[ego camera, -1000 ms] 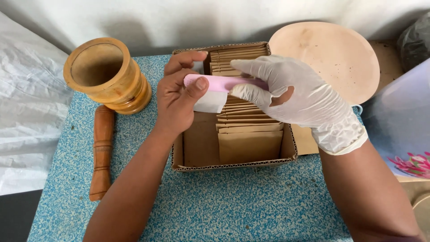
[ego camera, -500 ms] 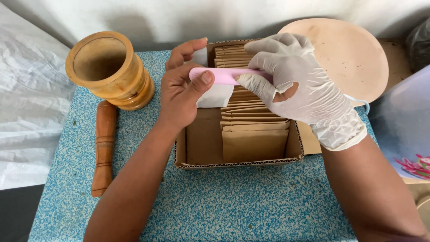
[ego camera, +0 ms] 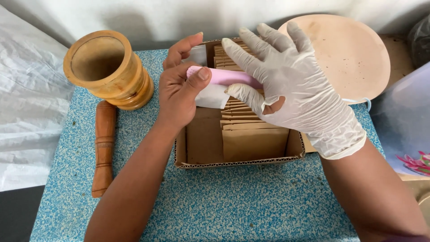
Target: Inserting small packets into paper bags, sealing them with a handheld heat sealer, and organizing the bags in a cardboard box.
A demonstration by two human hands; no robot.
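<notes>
Both hands, left hand [ego camera: 179, 96] bare and right hand [ego camera: 291, 85] gloved, grip a pink bar [ego camera: 224, 77] above the cardboard box [ego camera: 237, 163].

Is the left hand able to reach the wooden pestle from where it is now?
Probably yes: the pestle lies uncovered on the table left of the left hand, nothing between. But that hand now grips the pink bar.
</notes>
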